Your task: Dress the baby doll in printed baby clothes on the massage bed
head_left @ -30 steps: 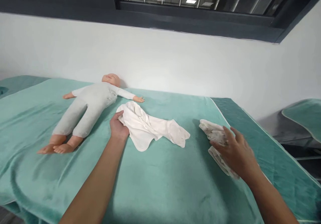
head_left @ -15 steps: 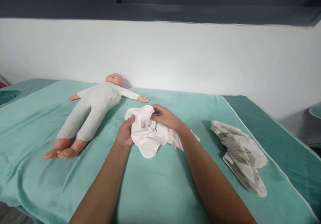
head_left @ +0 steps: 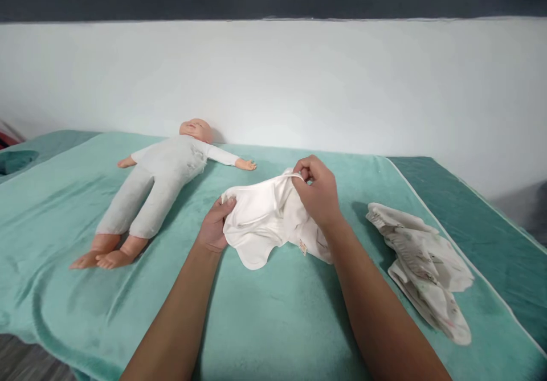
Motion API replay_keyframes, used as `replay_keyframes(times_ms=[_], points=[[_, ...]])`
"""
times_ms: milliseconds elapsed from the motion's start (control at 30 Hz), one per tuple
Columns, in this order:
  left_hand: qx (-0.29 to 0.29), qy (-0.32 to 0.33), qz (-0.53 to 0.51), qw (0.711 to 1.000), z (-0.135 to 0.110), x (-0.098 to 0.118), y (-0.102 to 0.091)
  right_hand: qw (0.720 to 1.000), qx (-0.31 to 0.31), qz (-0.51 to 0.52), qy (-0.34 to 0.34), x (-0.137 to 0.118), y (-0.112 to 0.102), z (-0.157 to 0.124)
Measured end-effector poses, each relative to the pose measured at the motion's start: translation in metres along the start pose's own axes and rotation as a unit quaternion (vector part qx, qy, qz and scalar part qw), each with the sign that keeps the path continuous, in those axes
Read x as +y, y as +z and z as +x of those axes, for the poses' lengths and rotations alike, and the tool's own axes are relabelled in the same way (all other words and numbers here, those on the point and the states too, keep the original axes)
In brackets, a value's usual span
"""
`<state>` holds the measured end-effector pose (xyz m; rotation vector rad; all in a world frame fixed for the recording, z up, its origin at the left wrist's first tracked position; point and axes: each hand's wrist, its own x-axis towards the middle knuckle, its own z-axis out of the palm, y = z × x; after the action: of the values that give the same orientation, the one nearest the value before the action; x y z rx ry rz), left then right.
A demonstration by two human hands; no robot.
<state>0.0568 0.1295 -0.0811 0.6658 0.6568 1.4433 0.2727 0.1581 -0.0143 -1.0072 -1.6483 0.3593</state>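
Observation:
A white baby garment (head_left: 261,221) lies in the middle of a teal blanket (head_left: 273,318). My left hand (head_left: 215,227) grips its left edge, fingers closed on the cloth. My right hand (head_left: 318,190) pinches the garment's upper edge and holds it lifted a little off the blanket. A baby doll (head_left: 160,179) in a pale grey suit lies on its back to the left, head toward the wall, one arm stretched toward the garment.
A crumpled patterned cloth (head_left: 423,264) lies to the right near the blanket's edge. A darker teal cover (head_left: 478,210) shows beyond it. A white wall (head_left: 299,85) runs behind the bed.
My right hand left the patterned cloth, crossed to the white garment, pinched its upper edge and raised it. My left hand kept its hold. The view tilted downward.

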Motion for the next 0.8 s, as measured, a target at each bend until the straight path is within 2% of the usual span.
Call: replay_keyframes(times_ms=[67, 133, 200, 233, 300, 367, 433, 467, 500, 533, 567, 633, 700, 733, 800], points=[[0.002, 0.024, 0.052, 0.998, -0.004, 0.002, 0.007, 0.998, 0.042, -0.016, -0.047, -0.005, -0.006, 0.0], [0.033, 0.067, 0.113, 0.991, -0.009, 0.007, 0.013, 0.995, 0.054, -0.019, -0.085, -0.009, -0.011, 0.001], [0.093, 0.147, 0.173, 0.969, -0.016, 0.017, 0.02, 0.992, 0.053, -0.018, -0.109, -0.013, -0.014, 0.003], [0.128, 0.204, 0.204, 0.949, -0.021, 0.025, 0.023, 0.992, 0.053, -0.02, -0.116, -0.016, -0.016, 0.004], [0.194, 0.342, 0.272, 0.878, -0.033, 0.043, 0.031, 0.99, 0.063, -0.025, -0.125, -0.025, -0.018, 0.005], [0.233, 0.467, 0.351, 0.777, -0.047, 0.063, 0.042, 0.988, 0.079, -0.025, -0.128, -0.037, -0.02, 0.006], [0.24, 0.522, 0.426, 0.699, -0.061, 0.078, 0.055, 0.989, 0.077, -0.013, -0.129, -0.052, -0.02, 0.005], [0.23, 0.526, 0.458, 0.679, -0.067, 0.083, 0.063, 0.989, 0.066, -0.004, -0.13, -0.058, -0.02, 0.004], [0.208, 0.515, 0.481, 0.678, -0.072, 0.085, 0.071, 0.99, 0.053, 0.006, -0.13, -0.064, -0.02, 0.003], [0.177, 0.494, 0.494, 0.693, -0.076, 0.085, 0.08, 0.991, 0.038, 0.013, -0.129, -0.069, -0.019, 0.002], [0.138, 0.465, 0.492, 0.723, -0.078, 0.083, 0.088, 0.992, 0.025, 0.016, -0.125, -0.072, -0.018, 0.0], [0.061, 0.386, 0.443, 0.807, -0.078, 0.074, 0.103, 0.994, 0.002, 0.016, -0.112, -0.076, -0.016, -0.002], [0.011, 0.298, 0.375, 0.878, -0.073, 0.063, 0.112, 0.994, -0.021, 0.007, -0.104, -0.077, -0.015, -0.004], [0.002, 0.267, 0.351, 0.898, -0.07, 0.058, 0.115, 0.994, -0.029, 0.0, -0.106, -0.077, -0.015, -0.005], [0.006, 0.242, 0.341, 0.908, -0.063, 0.054, 0.115, 0.992, -0.03, -0.022, -0.124, -0.077, -0.016, -0.005]])
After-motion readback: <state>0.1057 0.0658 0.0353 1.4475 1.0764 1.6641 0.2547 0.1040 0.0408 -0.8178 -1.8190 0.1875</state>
